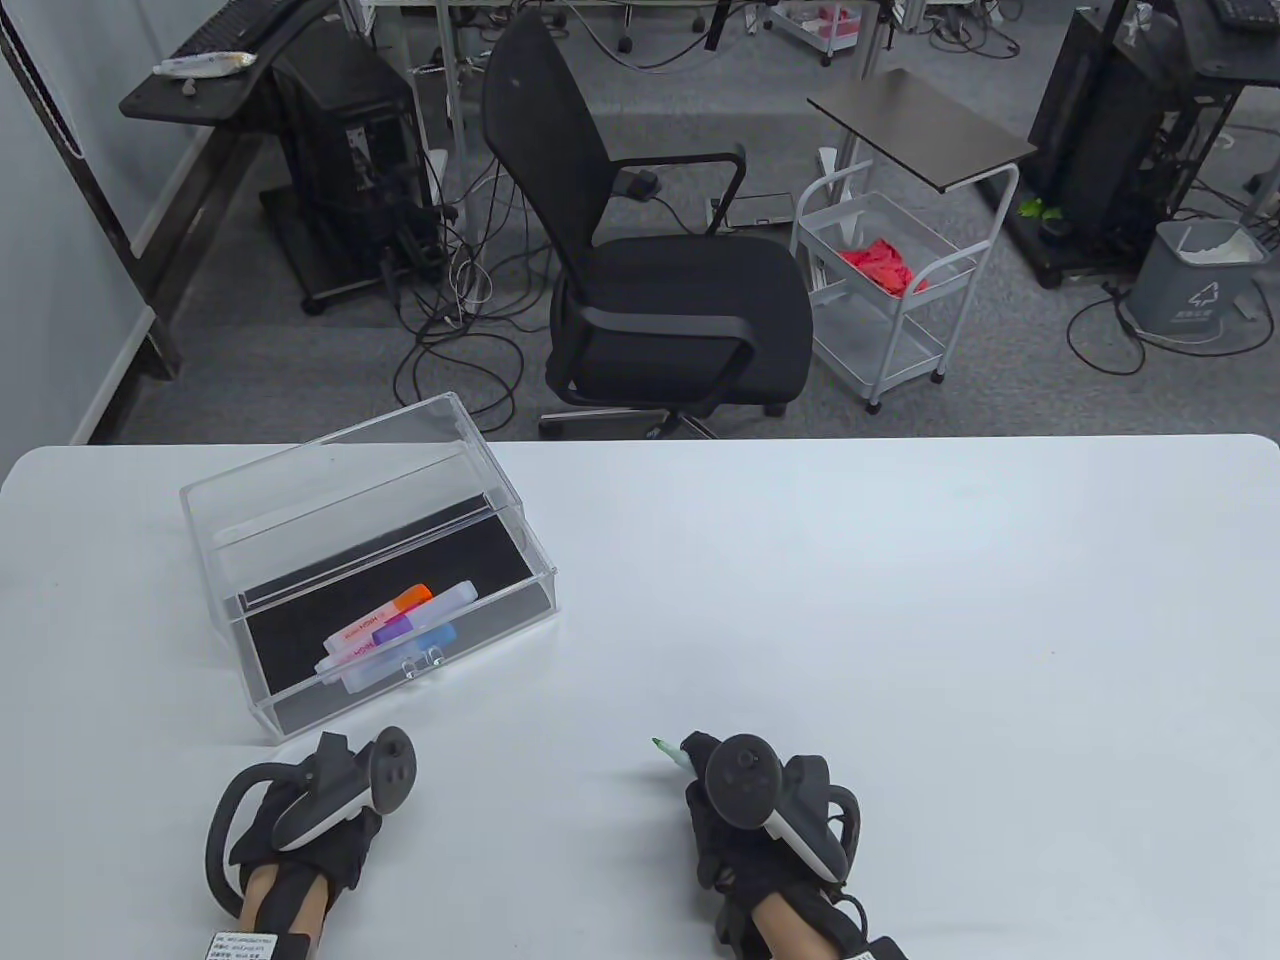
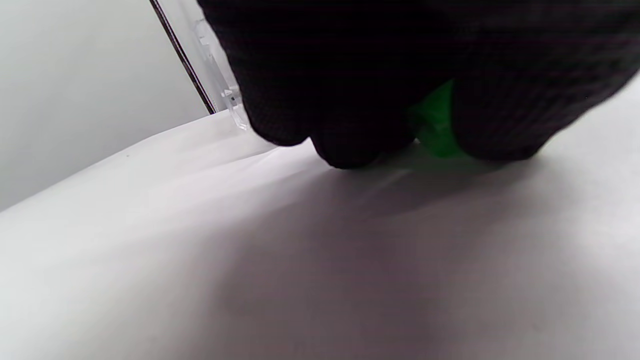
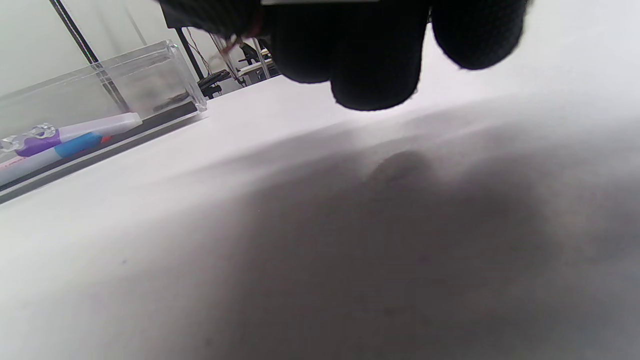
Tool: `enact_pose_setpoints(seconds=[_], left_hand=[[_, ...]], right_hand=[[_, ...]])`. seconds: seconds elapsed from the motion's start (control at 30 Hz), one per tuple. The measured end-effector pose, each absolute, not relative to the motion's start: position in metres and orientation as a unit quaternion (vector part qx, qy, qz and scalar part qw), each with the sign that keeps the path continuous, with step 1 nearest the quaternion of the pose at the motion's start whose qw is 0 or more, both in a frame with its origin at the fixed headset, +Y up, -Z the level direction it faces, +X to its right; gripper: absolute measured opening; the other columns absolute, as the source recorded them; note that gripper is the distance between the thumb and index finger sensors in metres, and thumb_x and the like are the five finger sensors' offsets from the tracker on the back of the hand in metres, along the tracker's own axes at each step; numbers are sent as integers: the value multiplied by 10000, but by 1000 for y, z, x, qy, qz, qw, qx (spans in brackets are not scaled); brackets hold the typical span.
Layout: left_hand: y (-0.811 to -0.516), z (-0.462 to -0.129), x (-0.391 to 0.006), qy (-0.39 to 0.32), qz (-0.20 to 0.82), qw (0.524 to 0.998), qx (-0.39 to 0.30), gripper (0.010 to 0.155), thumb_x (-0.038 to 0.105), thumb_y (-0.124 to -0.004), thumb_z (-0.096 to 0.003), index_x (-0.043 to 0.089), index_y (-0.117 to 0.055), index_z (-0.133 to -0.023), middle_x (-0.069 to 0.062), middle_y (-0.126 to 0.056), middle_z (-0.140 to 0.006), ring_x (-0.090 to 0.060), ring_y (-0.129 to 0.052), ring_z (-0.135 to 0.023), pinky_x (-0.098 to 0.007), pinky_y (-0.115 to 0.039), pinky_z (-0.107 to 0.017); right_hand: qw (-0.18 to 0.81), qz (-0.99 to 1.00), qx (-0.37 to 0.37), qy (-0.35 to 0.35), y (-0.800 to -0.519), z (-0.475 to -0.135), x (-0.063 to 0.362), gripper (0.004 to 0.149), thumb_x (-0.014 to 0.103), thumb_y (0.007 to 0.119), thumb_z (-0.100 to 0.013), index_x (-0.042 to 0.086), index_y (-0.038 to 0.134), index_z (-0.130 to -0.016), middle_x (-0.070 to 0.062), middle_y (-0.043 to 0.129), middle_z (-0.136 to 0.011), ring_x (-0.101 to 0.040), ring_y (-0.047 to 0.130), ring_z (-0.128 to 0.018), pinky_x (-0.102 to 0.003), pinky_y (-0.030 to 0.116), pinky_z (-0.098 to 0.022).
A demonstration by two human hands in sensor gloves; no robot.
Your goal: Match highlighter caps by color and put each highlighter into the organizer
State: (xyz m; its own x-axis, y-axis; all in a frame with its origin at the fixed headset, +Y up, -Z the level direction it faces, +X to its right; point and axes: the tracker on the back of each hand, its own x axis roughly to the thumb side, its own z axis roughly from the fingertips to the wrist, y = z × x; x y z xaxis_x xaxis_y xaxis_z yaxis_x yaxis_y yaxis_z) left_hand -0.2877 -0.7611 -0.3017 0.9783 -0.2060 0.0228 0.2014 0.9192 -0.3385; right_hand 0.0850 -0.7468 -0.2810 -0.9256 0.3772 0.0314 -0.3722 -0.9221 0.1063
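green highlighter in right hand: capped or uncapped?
Uncapped: the green highlighter shows a bare tip past the right hand; the left hand pinches the green cap.

I see a plain white counter (image 1: 800, 600) and a clear acrylic organizer box (image 1: 300, 500) with a black floor. In it lie white-barrelled highlighters: one capped orange (image 1: 411, 598), one purple (image 1: 392, 630), one blue (image 1: 432, 640). Both gloves are black knit. My left hand's fingers (image 2: 350, 100) hold a bright green cap (image 2: 436, 120); a green highlighter tip (image 1: 664, 747) shows by my right hand (image 1: 745, 810).
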Motion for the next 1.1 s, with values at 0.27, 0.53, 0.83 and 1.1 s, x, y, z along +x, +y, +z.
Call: enact_pose_setpoints(seconds=[0.27, 0.53, 0.83, 1.1], left_hand=[[-757, -299, -292, 22, 2, 988, -154, 714, 517, -832, -429, 493, -469, -1044, 115, -812, -920, -161, -971, -809, -395, -852, -657], [-744, -297, -274, 12, 143, 983, -113, 580, 526, -802, -448, 490, -614, -996, 112, -844, -904, -169, -991, -785, -386, -874, -629], [-740, -298, -251, 4, 354, 931, -89, 609, 536, -806, -450, 373, -598, -999, 85, -871, -870, -183, -1023, -741, -392, -891, -598], [-747, -298, -231, 2, 455, 886, -89, 571, 519, -798, -462, 390, -612, -987, 77, -882, -870, -195, -1032, -736, -392, -898, -596]], right_hand=[[190, 980, 26, 51, -747, -281, 85, 521, 315, 740, -438, 284, 600, -939, -74, 770, -893, -292, 899, -728, -596, 698, -586], [192, 980, 32, 48, -747, -280, 83, 519, 316, 744, -437, 295, 610, -938, -72, 770, -893, -291, 899, -729, -597, 697, -587], [208, 976, 39, 55, -744, -276, 80, 498, 349, 748, -441, 434, 632, -919, -88, 732, -929, -336, 850, -782, -623, 669, -604], [215, 973, 79, 10, -735, -268, 70, 514, 352, 753, -436, 382, 628, -934, -60, 787, -866, -239, 896, -588, -524, 759, -471]])
